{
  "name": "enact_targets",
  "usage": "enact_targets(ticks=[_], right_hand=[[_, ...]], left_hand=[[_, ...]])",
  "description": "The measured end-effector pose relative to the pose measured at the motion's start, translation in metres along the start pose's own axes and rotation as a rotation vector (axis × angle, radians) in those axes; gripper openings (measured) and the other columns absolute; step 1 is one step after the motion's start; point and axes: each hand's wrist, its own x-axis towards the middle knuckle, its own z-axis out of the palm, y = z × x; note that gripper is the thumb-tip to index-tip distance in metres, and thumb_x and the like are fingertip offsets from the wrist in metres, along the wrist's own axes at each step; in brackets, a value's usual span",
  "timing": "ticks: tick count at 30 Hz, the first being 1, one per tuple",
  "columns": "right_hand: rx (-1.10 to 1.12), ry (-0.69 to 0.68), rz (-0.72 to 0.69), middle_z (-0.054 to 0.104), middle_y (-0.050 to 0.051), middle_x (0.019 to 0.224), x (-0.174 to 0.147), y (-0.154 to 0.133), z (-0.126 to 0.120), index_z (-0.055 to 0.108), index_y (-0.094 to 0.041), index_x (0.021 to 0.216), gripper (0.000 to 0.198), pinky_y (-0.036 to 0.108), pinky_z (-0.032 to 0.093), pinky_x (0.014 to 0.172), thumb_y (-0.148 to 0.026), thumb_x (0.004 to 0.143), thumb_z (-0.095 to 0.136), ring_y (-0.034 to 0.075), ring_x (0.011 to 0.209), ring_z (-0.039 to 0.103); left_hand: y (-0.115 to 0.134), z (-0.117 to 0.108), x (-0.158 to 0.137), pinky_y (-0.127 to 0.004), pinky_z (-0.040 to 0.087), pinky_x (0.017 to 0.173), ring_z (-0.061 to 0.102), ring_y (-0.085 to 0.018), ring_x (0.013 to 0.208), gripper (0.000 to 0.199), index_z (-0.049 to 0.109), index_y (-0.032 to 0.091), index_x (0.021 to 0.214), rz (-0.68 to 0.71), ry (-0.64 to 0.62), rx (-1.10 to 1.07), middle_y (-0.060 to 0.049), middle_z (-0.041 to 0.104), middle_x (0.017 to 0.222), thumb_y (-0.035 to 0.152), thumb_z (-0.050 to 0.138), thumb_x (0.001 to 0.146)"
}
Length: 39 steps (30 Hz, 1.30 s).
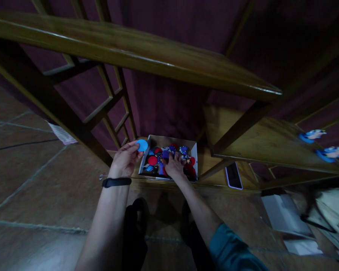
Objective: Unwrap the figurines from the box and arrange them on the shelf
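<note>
Blue disc (142, 145) sits pinched at the fingertips of the left hand (125, 161), held just over the left edge of a shallow white box (194, 152) on the lowest wooden shelf (211, 171). That hand is mostly curled, thumb and fingers closed on the disc's edge, and a black band (116, 182) circles its wrist. The right hand (173, 166) is down inside the box, fingers bent into a jumble of small red and blue pieces (153, 160); whether it has gripped any of them I cannot tell, since the pieces are small and dim. A dark phone (233, 175) lies flat on the same shelf, near the box on its right side. On the shelf above and well off to the right stand two little blue figures (313, 134). White papers (285, 216) lie on the tiled floor at the lower right
</note>
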Motion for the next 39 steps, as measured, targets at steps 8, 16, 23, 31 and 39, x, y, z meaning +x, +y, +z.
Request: enact_targets(ticks=[8, 16, 23, 31, 39], right_hand=[[0.065, -0.078, -0.191, 0.021, 0.016, 0.147, -0.022, -0.017, 0.009, 0.023, -0.015, 0.140, 0.064, 0.052, 0.022, 0.103, -0.050, 0.087, 0.032, 0.031, 0.136, 0.014], [0.096, -0.130, -0.241, 0.031, 0.006, 0.144, -0.018, -0.010, -0.002, 0.046, -0.028, 0.126, 0.040, 0.046, 0.029, 0.102, -0.037, 0.089, 0.035, 0.026, 0.132, 0.027], [0.056, 0.037, -0.175, 0.029, 0.002, 0.146, 0.004, 0.006, -0.010, 0.040, -0.026, 0.131, 0.044, 0.041, 0.025, 0.105, -0.027, 0.087, 0.036, 0.024, 0.133, 0.024], [-0.028, -0.072, -0.140, 0.021, 0.010, 0.148, 0.009, 0.010, -0.004, 0.036, -0.024, 0.134, 0.053, 0.049, 0.016, 0.106, -0.048, 0.087, 0.034, 0.030, 0.134, 0.021], [-0.018, -0.013, -0.249, 0.040, 0.017, 0.135, -0.014, -0.010, 0.003, 0.032, -0.012, 0.134, 0.059, 0.046, 0.028, 0.100, -0.040, 0.084, 0.043, 0.030, 0.128, 0.028]], left_hand=[[-0.004, 0.005, 0.000, -0.019, 0.050, 0.052, 0.063, -0.012, 0.062, 0.021, 0.062, 0.011, 0.086, -0.016, 0.001, 0.020, -0.006, 0.067, 0.076, 0.003, 0.061, 0.067], [-0.005, 0.010, 0.000, -0.018, 0.049, 0.052, 0.063, -0.012, 0.062, 0.018, 0.063, 0.011, 0.084, -0.039, 0.025, 0.022, -0.006, 0.067, 0.076, 0.003, 0.059, 0.068], [-0.005, 0.008, 0.000, -0.018, 0.050, 0.052, 0.062, -0.011, 0.061, 0.017, 0.063, 0.011, 0.083, -0.047, 0.013, 0.020, -0.005, 0.067, 0.075, 0.003, 0.059, 0.069], [-0.001, 0.004, 0.000, -0.018, 0.051, 0.051, 0.062, -0.011, 0.060, 0.019, 0.063, 0.012, 0.084, -0.050, 0.003, -0.014, -0.003, 0.066, 0.073, 0.002, 0.059, 0.068], [-0.001, 0.003, 0.001, -0.019, 0.051, 0.052, 0.062, -0.011, 0.060, 0.021, 0.063, 0.011, 0.088, -0.067, -0.002, -0.042, -0.006, 0.067, 0.076, 0.003, 0.060, 0.068]])
